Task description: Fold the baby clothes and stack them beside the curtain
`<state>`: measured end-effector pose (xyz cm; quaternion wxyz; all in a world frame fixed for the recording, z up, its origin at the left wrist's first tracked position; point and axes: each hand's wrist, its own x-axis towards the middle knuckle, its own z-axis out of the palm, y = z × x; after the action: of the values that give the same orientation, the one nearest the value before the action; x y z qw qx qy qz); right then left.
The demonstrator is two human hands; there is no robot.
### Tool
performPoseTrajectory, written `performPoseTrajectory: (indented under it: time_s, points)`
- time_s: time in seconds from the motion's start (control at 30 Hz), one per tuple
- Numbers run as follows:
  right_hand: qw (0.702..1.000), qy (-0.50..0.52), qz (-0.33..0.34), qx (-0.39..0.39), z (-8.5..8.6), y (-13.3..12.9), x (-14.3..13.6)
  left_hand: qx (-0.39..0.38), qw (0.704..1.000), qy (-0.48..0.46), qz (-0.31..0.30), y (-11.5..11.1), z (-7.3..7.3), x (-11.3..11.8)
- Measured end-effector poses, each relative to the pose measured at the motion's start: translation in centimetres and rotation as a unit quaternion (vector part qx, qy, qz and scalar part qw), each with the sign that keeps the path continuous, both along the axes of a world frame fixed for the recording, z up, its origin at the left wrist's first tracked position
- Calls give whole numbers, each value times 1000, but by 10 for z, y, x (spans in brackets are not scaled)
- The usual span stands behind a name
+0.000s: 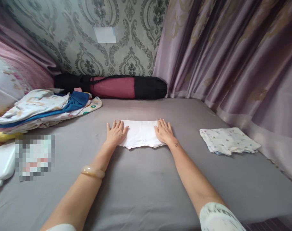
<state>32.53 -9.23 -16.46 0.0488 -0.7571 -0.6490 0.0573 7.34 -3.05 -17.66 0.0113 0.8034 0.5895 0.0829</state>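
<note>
A small white garment (142, 133) lies folded flat on the grey bed sheet (141, 179), its wavy lower edge facing me. My left hand (116, 132) presses flat on its left end, fingers spread. On the right end rests my right hand (164, 131), also flat with the fingers stretched out. Neither hand grips the cloth; the palms cover its two side edges. A pale bangle (93, 172) circles my left forearm.
At the left is a pile of clothes (47, 107); at the right lies a folded patterned garment (229, 140). A long black and maroon bag (112, 87) runs along the wall. A white device (3, 160) sits by a blurred-out item (37, 155). Curtains (222, 48) hang at right.
</note>
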Motion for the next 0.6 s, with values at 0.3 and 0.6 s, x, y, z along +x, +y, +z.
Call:
performPoseTrajectory:
  time_s: [0.3,0.6]
  points:
    - [1000,6,-7,-20,-7,2,6,-49,998,-30,15,4,-5,-2]
    - [997,10,70,8,10,5,-30,48,997,-48,-34,-11,6,-5]
